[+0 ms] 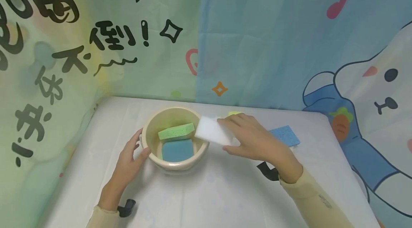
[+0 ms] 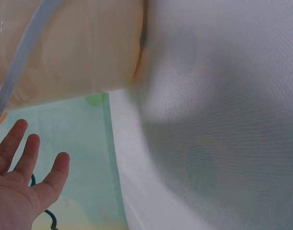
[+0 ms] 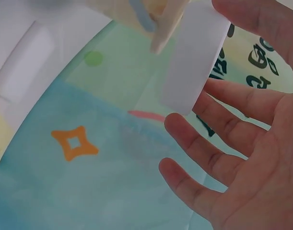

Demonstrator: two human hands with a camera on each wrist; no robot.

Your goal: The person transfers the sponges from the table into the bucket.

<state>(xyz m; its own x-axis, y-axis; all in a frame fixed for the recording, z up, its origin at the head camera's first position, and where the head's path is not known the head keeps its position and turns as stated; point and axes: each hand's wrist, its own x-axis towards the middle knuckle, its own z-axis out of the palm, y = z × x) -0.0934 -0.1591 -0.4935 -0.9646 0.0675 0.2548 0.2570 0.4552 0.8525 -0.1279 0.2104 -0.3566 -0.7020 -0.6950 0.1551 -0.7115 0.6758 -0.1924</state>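
Right hand [image 1: 252, 135]: you pinch white block [image 1: 212, 131], jutting left from your grip by bucket's [image 1: 180, 165] right rim | Left hand [image 1: 127, 165]: your fingers apart, at bucket's left side

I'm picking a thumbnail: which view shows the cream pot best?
Head: it looks down into the cream pot, showing most of its rim and inside. Left wrist shows only part of its outside; right wrist, only a cropped piece at the top edge.

Free tbl [image 1: 212, 199] btwn sleeves [image 1: 313, 196], pot [image 1: 180, 165] blocks ahead L
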